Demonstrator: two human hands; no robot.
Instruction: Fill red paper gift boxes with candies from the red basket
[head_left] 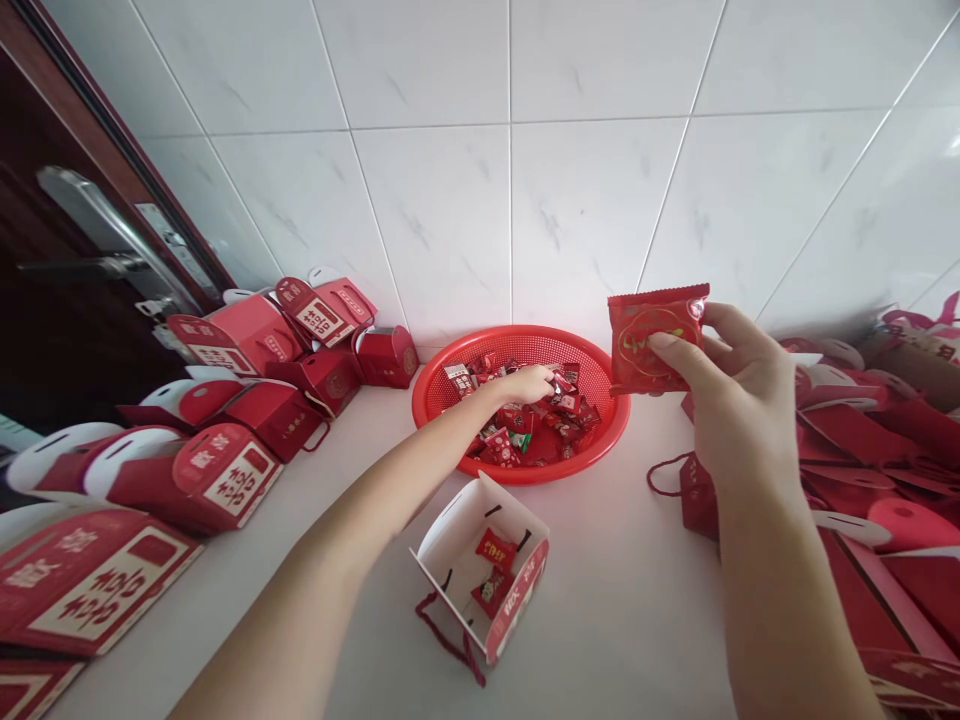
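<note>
Glossy plastic packet [636, 362], perforated plastic basket [525, 474] near back edge of smooth worktop [600, 590], paperboard box [456, 535], glossy wall tiles [435, 70], metal door handle [112, 266]

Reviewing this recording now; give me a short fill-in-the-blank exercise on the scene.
1. The right hand holds up a packet whose main colour is ____.
2. The other hand, inside the basket, is the ____ one.
3. The number of small packets visible inside the open box is ____.

Missing words: red; left; two.
</note>
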